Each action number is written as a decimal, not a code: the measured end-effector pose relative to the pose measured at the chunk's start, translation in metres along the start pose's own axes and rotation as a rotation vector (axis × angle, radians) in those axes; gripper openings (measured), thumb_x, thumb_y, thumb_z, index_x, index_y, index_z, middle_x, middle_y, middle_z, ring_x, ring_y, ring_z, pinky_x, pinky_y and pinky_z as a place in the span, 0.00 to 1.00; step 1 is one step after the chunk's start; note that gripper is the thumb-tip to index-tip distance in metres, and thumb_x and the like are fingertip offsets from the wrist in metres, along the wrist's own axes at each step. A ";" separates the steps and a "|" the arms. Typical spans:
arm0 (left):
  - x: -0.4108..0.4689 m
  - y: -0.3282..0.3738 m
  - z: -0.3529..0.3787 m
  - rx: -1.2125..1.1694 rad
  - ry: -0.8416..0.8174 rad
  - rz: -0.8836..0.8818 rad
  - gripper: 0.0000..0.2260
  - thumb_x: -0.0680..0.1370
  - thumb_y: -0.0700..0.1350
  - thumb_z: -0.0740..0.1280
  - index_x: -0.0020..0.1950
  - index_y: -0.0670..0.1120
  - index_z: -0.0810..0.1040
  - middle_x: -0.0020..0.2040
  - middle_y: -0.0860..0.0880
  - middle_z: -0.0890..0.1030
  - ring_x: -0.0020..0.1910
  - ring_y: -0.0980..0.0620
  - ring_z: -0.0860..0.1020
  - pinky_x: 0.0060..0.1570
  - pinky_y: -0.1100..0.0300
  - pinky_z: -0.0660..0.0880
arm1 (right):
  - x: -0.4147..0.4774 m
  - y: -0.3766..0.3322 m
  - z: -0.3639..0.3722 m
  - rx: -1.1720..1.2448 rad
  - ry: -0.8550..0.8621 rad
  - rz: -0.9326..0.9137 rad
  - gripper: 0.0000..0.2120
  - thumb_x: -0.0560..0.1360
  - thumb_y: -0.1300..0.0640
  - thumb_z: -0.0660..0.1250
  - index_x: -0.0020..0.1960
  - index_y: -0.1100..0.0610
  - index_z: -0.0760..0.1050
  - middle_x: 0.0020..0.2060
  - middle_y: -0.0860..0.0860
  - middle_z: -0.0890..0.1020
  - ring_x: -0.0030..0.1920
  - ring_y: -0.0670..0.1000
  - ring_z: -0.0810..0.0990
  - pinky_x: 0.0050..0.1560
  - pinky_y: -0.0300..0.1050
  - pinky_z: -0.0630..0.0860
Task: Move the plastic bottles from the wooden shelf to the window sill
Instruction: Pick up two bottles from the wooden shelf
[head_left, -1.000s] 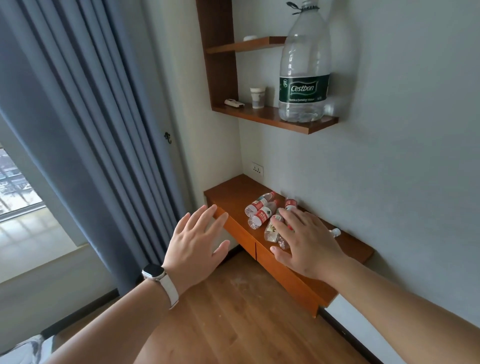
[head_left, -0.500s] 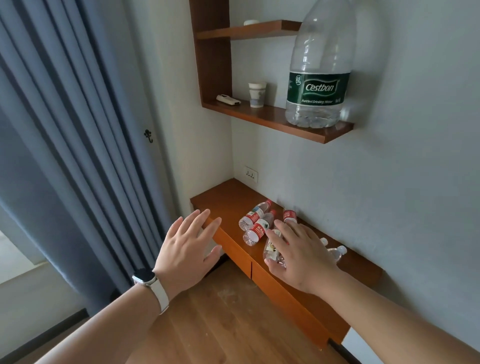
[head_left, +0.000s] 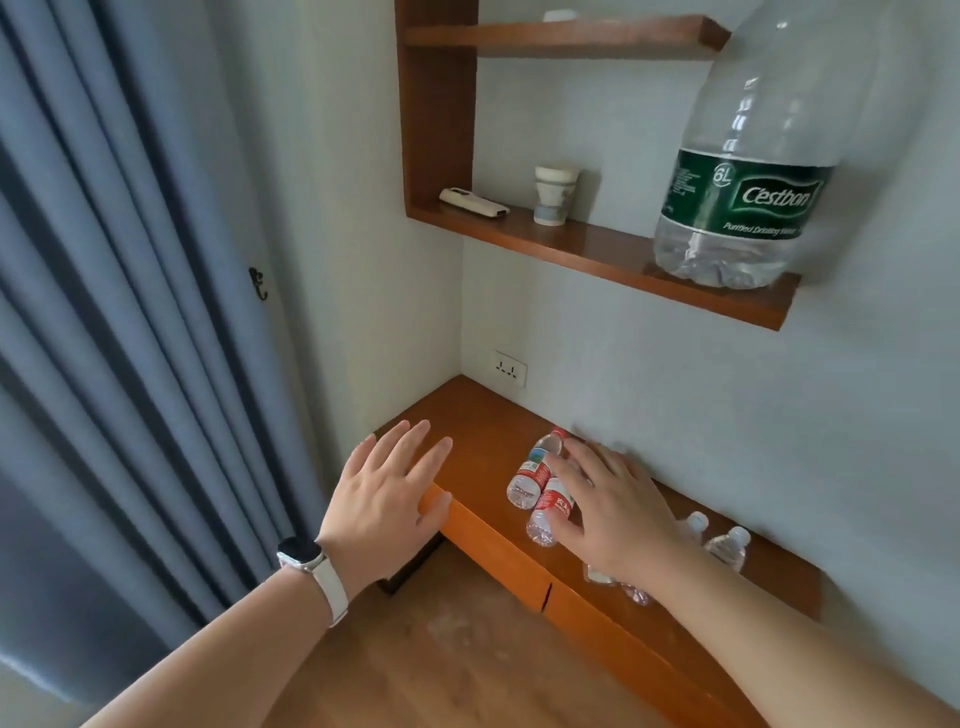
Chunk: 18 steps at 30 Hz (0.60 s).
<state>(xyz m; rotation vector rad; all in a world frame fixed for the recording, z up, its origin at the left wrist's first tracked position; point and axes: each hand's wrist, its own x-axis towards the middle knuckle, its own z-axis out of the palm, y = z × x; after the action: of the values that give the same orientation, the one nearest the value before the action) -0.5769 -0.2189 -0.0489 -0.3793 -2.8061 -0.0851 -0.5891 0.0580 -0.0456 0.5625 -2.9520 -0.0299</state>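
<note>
Several small clear plastic bottles lie on the low wooden shelf (head_left: 483, 431) against the wall. Two with red labels (head_left: 530, 475) (head_left: 553, 512) lie side by side at the left of the group. My right hand (head_left: 613, 514) rests flat over the bottles with fingers spread, its thumb against the nearer red-labelled bottle. More bottles show under my wrist (head_left: 636, 592) and to the right (head_left: 727, 551). My left hand (head_left: 389, 499), with a white watch on its wrist, hovers open over the shelf's front edge and holds nothing. The window sill is out of view.
A large 6L Cestbon water bottle (head_left: 743, 171) stands on the upper wall shelf (head_left: 597, 254), with a paper cup (head_left: 555, 195) and a remote (head_left: 472, 201). Grey-blue curtains (head_left: 130, 312) hang at the left. A wall socket (head_left: 510, 368) sits above the low shelf.
The view has moved in closer and turned right, so the window has left the frame. My right hand has slid forward over the bottles; my left hand stays open beside it.
</note>
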 end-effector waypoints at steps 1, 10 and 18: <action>0.007 -0.007 0.003 -0.011 -0.013 0.010 0.26 0.79 0.61 0.57 0.74 0.52 0.72 0.73 0.45 0.74 0.73 0.41 0.71 0.69 0.41 0.67 | 0.005 -0.002 0.002 -0.006 -0.011 0.016 0.34 0.75 0.32 0.44 0.76 0.47 0.62 0.76 0.51 0.64 0.76 0.56 0.62 0.71 0.54 0.60; 0.072 -0.010 0.055 -0.104 -0.161 0.059 0.30 0.80 0.65 0.46 0.81 0.58 0.58 0.82 0.51 0.57 0.81 0.47 0.54 0.78 0.46 0.49 | 0.038 0.019 0.034 -0.011 -0.058 0.165 0.31 0.78 0.33 0.49 0.76 0.46 0.59 0.76 0.49 0.63 0.76 0.55 0.60 0.73 0.53 0.58; 0.141 0.013 0.114 -0.118 -0.304 0.014 0.33 0.77 0.67 0.39 0.81 0.60 0.53 0.83 0.55 0.51 0.81 0.50 0.49 0.77 0.49 0.43 | 0.080 0.063 0.096 0.094 -0.128 0.263 0.31 0.77 0.31 0.48 0.76 0.45 0.58 0.76 0.48 0.65 0.75 0.54 0.63 0.71 0.56 0.64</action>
<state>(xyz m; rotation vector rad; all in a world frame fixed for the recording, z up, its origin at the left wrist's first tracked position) -0.7364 -0.1596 -0.1134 -0.4751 -3.1069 -0.2069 -0.6992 0.0869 -0.1271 0.1856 -3.1397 0.1033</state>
